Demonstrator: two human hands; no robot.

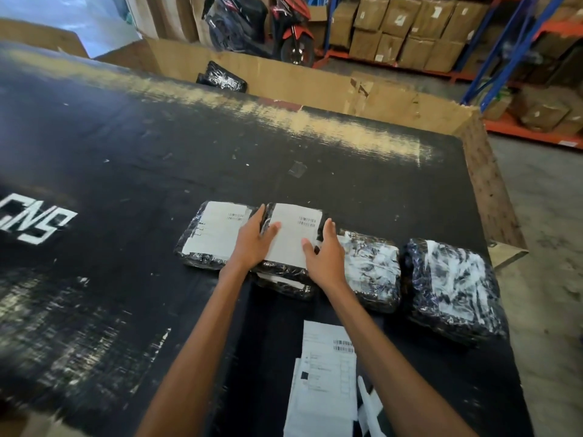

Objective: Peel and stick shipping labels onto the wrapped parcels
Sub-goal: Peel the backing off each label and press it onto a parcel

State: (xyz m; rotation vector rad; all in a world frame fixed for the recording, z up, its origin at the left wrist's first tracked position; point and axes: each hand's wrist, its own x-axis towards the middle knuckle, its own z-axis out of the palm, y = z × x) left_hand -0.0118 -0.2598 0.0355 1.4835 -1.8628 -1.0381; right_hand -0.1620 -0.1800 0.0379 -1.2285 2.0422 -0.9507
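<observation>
Head view looks down on a black table (pixel 126 184) with a row of wrapped parcels, and the middle parcel (pixel 280 268) serves as the reference for everything else. It lies on top of another wrapped parcel (pixel 284 286), whose near edge sticks out towards the person. A white label (pixel 293 234) with a barcode covers most of the middle parcel's top.

Both hands rest on it. The left hand (pixel 252 241) lies flat over the label's left edge, fingers straight and released, gripping nothing. The right hand (pixel 325 250) lies along the label's right edge, fingers stretched out and loose, thumb on the paper; it grasps nothing either.

Touching the middle parcel on its left is a labelled parcel (pixel 213 239). Just beside it on the right sits a bare parcel (pixel 369 272) in shiny wrap, and past that, a little apart, a second bare parcel (pixel 454 288). Nearer the person than the middle parcel, loose label sheets (pixel 325 373) lie on the table.

Beyond the middle parcel, past the table's far edge, stands an open cardboard box (pixel 284 80) with a black parcel (pixel 220 79) inside. Further back are a red scooter (pixel 293 36) and shelves (pixel 410 29) stacked with brown cartons.
</observation>
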